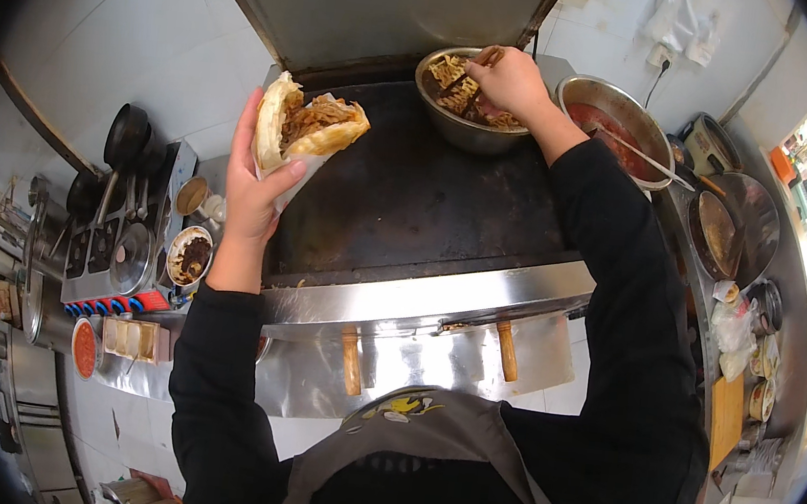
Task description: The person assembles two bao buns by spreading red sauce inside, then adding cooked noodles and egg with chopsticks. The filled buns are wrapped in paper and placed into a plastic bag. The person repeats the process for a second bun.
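My left hand (256,177) is closed round a stuffed flatbread (332,134), held tilted above the left side of the black griddle (399,202). White paper wraps its lower part, and shredded brown filling shows in its open top. Over at the back right, my right hand (514,85) reaches into a steel bowl (474,139) at the griddle's rear edge. Crinkle-cut yellowish strips and dark sauce fill this bowl. The thumb and fingers there are pinched together; what they grip is too small to make out.
Right of the steel bowl stands a basin (570,90) of red sauce with a ladle (645,156) across it. Pans (715,231) crowd the right counter. A stove (89,253) with pans and a lid (132,258) lies left. Two wooden handles (351,360) project below the griddle's front ledge.
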Demonstrator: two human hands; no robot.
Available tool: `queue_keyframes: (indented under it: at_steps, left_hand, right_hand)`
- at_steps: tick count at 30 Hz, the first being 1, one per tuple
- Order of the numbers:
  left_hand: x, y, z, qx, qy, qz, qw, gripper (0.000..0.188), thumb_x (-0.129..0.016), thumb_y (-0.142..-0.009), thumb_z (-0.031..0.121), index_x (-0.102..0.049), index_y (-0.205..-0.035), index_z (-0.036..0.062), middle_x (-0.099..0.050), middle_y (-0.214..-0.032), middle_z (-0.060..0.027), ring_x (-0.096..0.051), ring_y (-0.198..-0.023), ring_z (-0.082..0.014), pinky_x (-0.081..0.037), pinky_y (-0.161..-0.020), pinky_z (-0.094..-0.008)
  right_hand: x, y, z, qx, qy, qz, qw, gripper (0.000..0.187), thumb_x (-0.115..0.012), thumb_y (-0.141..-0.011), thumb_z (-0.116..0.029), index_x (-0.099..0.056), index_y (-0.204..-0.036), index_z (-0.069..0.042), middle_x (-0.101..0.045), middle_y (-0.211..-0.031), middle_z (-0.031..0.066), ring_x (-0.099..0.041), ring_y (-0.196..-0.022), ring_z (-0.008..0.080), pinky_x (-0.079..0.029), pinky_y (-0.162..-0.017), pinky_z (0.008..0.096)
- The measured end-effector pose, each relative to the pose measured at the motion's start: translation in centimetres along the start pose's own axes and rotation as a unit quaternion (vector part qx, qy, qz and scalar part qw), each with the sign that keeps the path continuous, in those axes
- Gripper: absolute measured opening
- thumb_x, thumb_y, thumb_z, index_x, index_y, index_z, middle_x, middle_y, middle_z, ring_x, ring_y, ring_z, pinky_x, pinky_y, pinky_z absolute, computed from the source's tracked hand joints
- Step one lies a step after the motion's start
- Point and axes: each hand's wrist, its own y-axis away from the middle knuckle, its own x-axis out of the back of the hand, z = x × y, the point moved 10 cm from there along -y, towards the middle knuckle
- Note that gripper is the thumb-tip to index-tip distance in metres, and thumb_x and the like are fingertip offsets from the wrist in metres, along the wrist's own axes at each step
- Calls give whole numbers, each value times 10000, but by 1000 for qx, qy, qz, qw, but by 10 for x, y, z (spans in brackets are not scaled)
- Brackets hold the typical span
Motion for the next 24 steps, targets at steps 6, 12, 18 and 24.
queue_keyframes:
  at_steps: [6,12,18,24]
  left_hand:
    - [3,-4,-5,6,1,5,1000,1005,-771,-750,-19,-248,-1606,40,-426,-1548,-170,-477,-1398,-284,-380,-1171,-400]
    - [-2,-11,-16,16,0,-6,1000,989,-761,-753,-27,-254,-1600,30,-424,-1545,-168,-457,-1413,-288,-373,-1176,-401]
    - [-15,-14,-22,27,11,-19,999,981,-756,-750,-34,-262,-1595,29,-420,-1544,-162,-445,-1422,-287,-371,-1181,-406]
    - [-22,-16,-22,21,-8,-12,1000,979,-791,-745,50,-288,-1585,19,-464,-1516,-156,-464,-1410,-287,-347,-1188,-392]
  right_hand:
    - [19,-10,24,-61,-219,-3,974,217,-637,-914,-118,-692,-831,75,-713,-649,148,-725,-562,194,-608,-562,325]
    - [71,-12,46,-114,-313,48,942,209,-655,-927,-87,-664,-912,121,-719,-747,199,-731,-606,252,-622,-555,338]
    - [110,-24,62,-84,-354,83,928,195,-673,-927,-103,-677,-966,88,-723,-810,182,-732,-648,241,-639,-604,341]
    - [105,-25,65,-69,-304,100,945,226,-670,-948,-150,-686,-988,72,-730,-801,163,-731,-640,224,-630,-599,326]
